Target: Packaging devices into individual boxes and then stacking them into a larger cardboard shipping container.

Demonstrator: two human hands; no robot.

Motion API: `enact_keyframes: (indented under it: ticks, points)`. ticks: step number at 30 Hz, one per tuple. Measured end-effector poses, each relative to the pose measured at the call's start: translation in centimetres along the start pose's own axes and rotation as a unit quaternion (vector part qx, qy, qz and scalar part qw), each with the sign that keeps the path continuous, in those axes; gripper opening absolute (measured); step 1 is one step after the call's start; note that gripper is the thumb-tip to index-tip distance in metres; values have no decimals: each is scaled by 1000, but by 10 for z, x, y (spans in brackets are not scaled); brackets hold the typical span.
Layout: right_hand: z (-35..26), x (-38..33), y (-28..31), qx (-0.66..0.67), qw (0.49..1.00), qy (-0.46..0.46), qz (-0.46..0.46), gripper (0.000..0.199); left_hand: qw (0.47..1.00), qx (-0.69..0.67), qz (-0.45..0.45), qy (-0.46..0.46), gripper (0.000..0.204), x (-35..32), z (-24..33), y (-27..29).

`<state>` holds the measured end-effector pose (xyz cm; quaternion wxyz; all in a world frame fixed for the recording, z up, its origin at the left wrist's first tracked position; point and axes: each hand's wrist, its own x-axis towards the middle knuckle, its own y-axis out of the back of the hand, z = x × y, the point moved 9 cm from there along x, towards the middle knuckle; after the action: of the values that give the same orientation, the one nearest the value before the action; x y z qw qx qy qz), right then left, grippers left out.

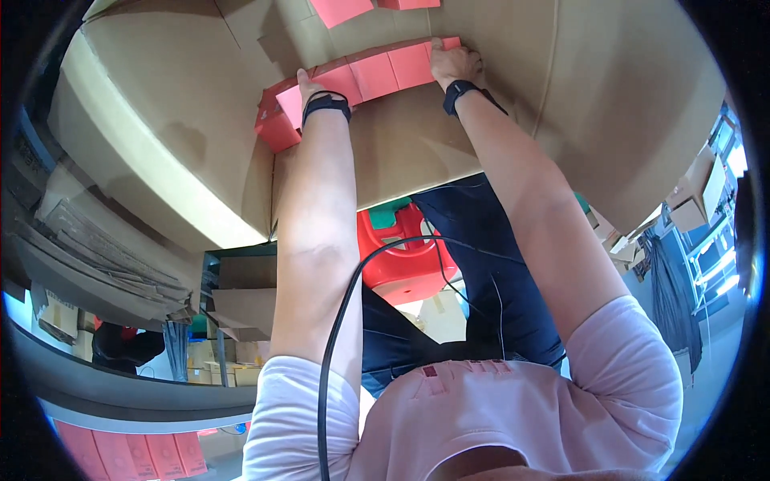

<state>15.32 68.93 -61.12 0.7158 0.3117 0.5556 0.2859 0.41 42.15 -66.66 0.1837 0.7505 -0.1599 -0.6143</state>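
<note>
Both arms reach forward into a large brown cardboard carton (417, 136). Along its near wall runs a row of small pink boxes (374, 76), standing side by side. My left hand (313, 88) grips toward the left part of this row, thumb up, its other fingers mostly hidden. Around the right end of the row my right hand (457, 66) is closed, thumb on the top edge. Left of my left wrist, another pink box (276, 127) sits at an angle in the corner. Farther in, a pink box (341, 10) shows at the top edge. Each wrist wears a dark band.
A red plastic stool (407, 272) stands below the carton, between my legs. A black cable (343, 301) loops across my left arm. Flattened cardboard (112, 256) is stacked at left, and more pink boxes (132, 453) stand at the lower left.
</note>
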Motion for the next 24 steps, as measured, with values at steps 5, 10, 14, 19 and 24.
enact_keyframes:
  ticks: [5,10,14,19,24]
  points:
    - [-1,14,-14,93,994,-50,-14,88,988,-85,115,-53,96,11,6,19]
    - [-17,1,-12,64,995,-33,69,88,981,-138,-67,-114,82,67,20,5]
    - [4,-2,9,127,985,-55,106,96,993,-64,-9,-101,91,27,2,11]
    - [1,-43,54,188,972,-13,142,92,971,-120,-157,-136,86,-9,13,19]
    - [6,-82,135,239,946,92,196,49,933,-193,-284,-111,55,-118,0,36]
